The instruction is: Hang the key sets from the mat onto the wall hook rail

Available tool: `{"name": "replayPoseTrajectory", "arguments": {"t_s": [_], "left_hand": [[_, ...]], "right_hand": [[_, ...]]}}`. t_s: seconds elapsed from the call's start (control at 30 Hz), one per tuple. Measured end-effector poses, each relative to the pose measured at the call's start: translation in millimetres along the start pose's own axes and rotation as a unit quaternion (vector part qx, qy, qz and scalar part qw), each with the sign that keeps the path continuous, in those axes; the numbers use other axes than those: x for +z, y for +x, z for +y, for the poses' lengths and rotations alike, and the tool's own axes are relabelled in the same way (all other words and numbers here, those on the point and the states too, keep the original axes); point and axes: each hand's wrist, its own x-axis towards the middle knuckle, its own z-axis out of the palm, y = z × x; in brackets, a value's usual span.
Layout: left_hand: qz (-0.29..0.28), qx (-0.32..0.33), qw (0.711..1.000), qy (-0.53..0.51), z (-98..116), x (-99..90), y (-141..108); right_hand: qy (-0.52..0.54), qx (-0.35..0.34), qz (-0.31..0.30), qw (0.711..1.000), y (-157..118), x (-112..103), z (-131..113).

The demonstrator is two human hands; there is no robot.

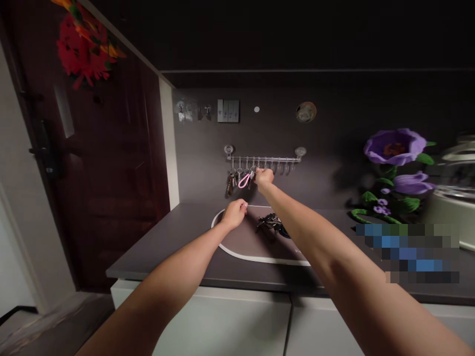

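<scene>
A clear hook rail (263, 159) is fixed to the dark wall, with several keys (230, 183) hanging from its left hooks. A pink loop strap (244, 181) hangs among them. My right hand (264, 178) is at the rail, its fingers closed at a key ring beside the pink strap; the fingertips partly hide what they grip. Lower and to the left, my left hand (235, 213) is closed above the mat's left part; whether anything is in it is too small to tell. A pile of dark keys (270, 222) lies on the brown mat (245, 242), partly behind my right forearm.
The grey counter (148, 240) holds purple flowers (395, 148) and a glass-topped appliance (454, 198) at the right. Wall switches (228, 111) are above the rail. A dark red door (107, 173) stands at the left, and a cabinet overhangs the counter.
</scene>
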Motion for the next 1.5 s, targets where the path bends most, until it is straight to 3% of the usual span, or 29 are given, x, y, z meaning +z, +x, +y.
{"name": "replayPoseTrajectory", "arguments": {"t_s": [0.23,0.43,0.83,1.07,1.23,1.5], "left_hand": [[-0.003,-0.001,1.0,-0.012,-3,0.6,1],[-0.015,-0.003,1.0,-0.026,-4,1.8,1],[-0.069,-0.062,0.99,-0.102,-7,4.9,-4],[-0.074,-0.049,0.994,-0.066,4,0.5,-5],[-0.12,-0.023,0.992,-0.035,15,-1.0,0],[-0.114,0.008,0.993,0.023,37,10.3,6]], "right_hand": [[0.01,0.018,-0.022,1.0,-10,-6,1],[0.017,-0.006,-0.042,0.999,-14,-15,1],[0.012,-0.028,-0.17,0.985,-22,-40,-10],[0.005,-0.028,-0.196,0.98,-35,-64,-4],[0.03,-0.031,-0.233,0.971,-47,-84,9],[0.044,-0.039,-0.265,0.962,-76,-110,30]]}}
